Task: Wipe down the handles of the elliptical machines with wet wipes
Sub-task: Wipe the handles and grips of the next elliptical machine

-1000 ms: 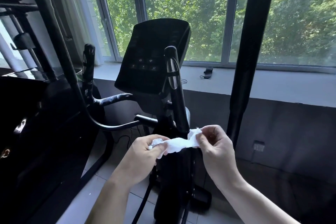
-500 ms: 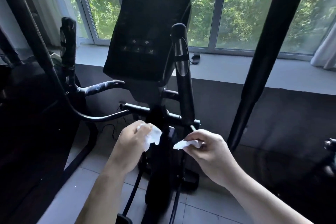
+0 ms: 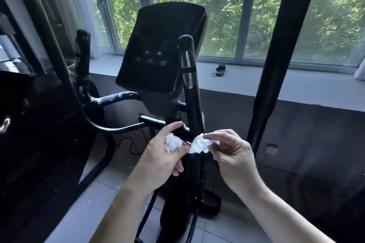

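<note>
Head view: the left hand (image 3: 164, 156) pinches one crumpled wet wipe (image 3: 172, 142), and the right hand (image 3: 233, 154) pinches a second wipe (image 3: 201, 144), both held just below the upright handle (image 3: 190, 85) of the elliptical machine (image 3: 162, 49). Wiping looks about to begin; next, one wipe must be raised and wrapped round that handle.

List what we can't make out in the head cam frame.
- Wipe in left hand: mostly covered by the fingers; one wad shows.
- Wipe in right hand: crumpled wad; whether the two pieces join is unclear.
- Console labels: too dark and small to read.
- Small dark item on the sill: too small to identify.
- Right pole: top cut off by the frame edge.
</note>
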The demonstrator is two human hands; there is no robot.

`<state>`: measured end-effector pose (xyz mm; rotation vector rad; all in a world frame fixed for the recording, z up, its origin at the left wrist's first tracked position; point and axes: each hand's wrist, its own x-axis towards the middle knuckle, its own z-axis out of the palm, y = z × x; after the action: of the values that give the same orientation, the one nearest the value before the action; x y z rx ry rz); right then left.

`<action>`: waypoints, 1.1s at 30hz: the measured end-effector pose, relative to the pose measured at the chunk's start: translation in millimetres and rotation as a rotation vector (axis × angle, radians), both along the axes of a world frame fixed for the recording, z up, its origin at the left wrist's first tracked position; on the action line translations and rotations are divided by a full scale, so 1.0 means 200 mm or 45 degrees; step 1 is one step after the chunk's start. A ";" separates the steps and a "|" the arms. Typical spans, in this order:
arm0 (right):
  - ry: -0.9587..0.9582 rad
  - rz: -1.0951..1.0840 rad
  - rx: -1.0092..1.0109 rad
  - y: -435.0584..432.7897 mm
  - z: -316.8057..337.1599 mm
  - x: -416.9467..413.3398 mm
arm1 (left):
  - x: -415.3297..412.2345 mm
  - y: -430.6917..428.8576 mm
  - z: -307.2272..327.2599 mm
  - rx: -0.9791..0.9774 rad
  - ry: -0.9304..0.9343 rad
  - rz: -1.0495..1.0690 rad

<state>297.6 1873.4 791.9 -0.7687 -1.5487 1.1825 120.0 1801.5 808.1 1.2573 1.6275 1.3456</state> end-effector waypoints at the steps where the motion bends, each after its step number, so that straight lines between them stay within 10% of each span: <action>1: 0.002 0.030 -0.005 0.01 0.01 0.01 | 0.03 -0.01 0.02 0.007 -0.011 -0.003; 16: 0.152 0.460 -0.143 0.08 0.09 0.19 | 0.41 -0.05 0.13 0.073 0.080 0.271; 33: 0.299 0.007 0.223 0.34 0.41 -0.22 | 0.06 0.19 0.27 0.221 0.062 0.364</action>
<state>253.7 1941.4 873.0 -0.4918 -1.4364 1.0832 131.5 1839.4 862.9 1.1953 1.8084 1.6726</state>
